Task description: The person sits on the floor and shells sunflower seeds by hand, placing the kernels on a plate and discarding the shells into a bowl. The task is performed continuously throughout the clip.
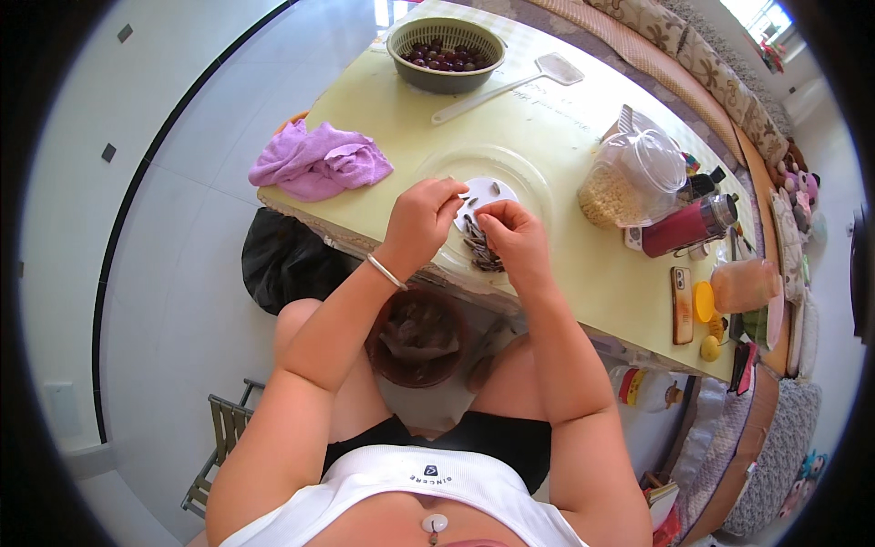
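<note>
A clear round plate [540, 175] lies near the table's front edge, with a small white disc [506, 185] on it. Dark, pale-streaked seeds that look like sunflower seeds [479, 248] are heaped at the plate's near side, and a few lie on the disc. Over the disc's left edge, my left hand [425, 217] is closed in a pinch. My right hand [518, 239] pinches too, just right of the heap, fingertips close to the disc. Whatever either pinch holds is too small or hidden to make out.
Behind stand a colander [447, 82] of dark red fruit and a white spatula [510, 89]. A purple cloth [319, 161] lies left. To the right are a clear tub [615, 187] of pale pieces, a red flask [684, 228] and a phone [682, 305]. Below, a brown bucket [381, 351] sits between my legs.
</note>
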{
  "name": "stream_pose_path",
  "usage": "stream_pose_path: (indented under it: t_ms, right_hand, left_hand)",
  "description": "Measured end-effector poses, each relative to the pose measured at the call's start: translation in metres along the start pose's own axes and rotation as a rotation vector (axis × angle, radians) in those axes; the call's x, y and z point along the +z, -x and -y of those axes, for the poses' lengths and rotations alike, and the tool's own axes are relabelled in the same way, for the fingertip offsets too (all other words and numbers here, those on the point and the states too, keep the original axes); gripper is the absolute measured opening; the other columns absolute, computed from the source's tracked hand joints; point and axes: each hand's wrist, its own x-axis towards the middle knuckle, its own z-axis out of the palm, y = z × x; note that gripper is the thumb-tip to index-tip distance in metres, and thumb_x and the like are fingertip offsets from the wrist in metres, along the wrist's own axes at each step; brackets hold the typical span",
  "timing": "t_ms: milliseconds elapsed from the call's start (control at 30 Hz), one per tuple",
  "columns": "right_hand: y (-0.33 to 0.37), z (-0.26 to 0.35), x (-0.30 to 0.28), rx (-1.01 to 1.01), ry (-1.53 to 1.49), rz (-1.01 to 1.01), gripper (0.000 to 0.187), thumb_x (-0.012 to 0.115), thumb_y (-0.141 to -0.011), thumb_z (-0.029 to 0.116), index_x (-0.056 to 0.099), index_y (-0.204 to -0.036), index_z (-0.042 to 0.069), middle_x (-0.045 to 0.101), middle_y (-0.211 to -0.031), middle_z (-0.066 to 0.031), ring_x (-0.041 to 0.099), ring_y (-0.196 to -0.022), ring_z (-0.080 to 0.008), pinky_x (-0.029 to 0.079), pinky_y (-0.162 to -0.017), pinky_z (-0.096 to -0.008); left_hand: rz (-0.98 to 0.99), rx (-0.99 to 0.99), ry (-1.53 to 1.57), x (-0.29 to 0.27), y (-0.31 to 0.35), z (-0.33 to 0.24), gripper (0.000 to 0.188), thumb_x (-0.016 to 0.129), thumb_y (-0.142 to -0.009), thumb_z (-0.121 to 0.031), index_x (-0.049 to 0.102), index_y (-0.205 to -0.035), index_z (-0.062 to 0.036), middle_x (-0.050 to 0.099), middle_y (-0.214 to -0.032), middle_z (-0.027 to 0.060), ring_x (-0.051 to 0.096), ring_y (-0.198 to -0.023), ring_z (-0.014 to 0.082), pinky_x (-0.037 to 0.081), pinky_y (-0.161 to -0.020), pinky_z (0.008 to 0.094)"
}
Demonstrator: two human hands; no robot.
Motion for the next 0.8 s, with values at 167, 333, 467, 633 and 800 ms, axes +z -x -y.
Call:
stream_pose_path:
  t_ms: [167, 333, 467, 633, 800]
  right_hand:
    - [-0.001, -0.004, 0.009, -0.026, 0.01, -0.074, 0.011, 0.07, -0.087, 0.009, 0.069, -0.089, -0.002, 0.066, -0.075, 0.0001, 0.056, -0.067, -0.0032, 0.044, -0.06, -0.0205]
    - [-0.002, -0.004, 0.01, 0.043, -0.091, -0.055, 0.012, 0.071, -0.087, 0.01, 0.069, -0.089, -0.002, 0.066, -0.075, 0.0007, 0.053, -0.065, -0.0028, 0.042, -0.057, -0.0193]
    - [0.0, -0.001, 0.009, 0.129, -0.229, -0.057, 0.011, 0.071, -0.086, 0.009, 0.069, -0.089, -0.002, 0.064, -0.073, 0.0016, 0.05, -0.06, -0.0025, 0.038, -0.053, -0.0186]
    - [-0.001, -0.004, 0.01, 0.099, -0.278, -0.05, 0.008, 0.069, -0.085, 0.006, 0.068, -0.087, -0.002, 0.064, -0.075, 0.0007, 0.051, -0.061, -0.0024, 0.038, -0.053, -0.0184]
    - [-0.001, -0.003, 0.015, 0.034, -0.183, -0.054, 0.009, 0.068, -0.084, 0.006, 0.067, -0.086, -0.002, 0.065, -0.076, -0.0001, 0.054, -0.066, -0.0036, 0.042, -0.058, -0.0194]
  left_hand:
    - [0.001, 0.201, -0.105, 0.009, 0.005, -0.003, 0.018, 0.069, -0.081, 0.0, 0.073, -0.099, -0.0027, 0.069, -0.087, 0.0134, 0.066, -0.076, 0.0287, 0.054, -0.069, 0.0346]
    - [-0.005, 0.13, -0.144, 0.01, 0.011, -0.01, 0.018, 0.07, -0.079, 0.001, 0.073, -0.096, -0.0031, 0.07, -0.087, 0.0135, 0.067, -0.076, 0.0291, 0.055, -0.07, 0.0351]
    - [-0.016, 0.114, -0.14, 0.008, 0.01, -0.016, 0.018, 0.071, -0.077, 0.0, 0.072, -0.095, -0.0032, 0.07, -0.085, 0.0137, 0.068, -0.076, 0.0298, 0.055, -0.069, 0.036]
    - [0.017, 0.108, -0.176, 0.012, 0.014, -0.013, 0.015, 0.071, -0.077, -0.001, 0.072, -0.092, -0.0035, 0.069, -0.083, 0.0144, 0.068, -0.077, 0.0307, 0.054, -0.068, 0.037]
    - [0.039, 0.085, -0.218, 0.009, 0.014, -0.016, 0.013, 0.07, -0.078, -0.001, 0.071, -0.09, -0.0035, 0.068, -0.082, 0.0146, 0.067, -0.076, 0.0321, 0.054, -0.066, 0.0379]
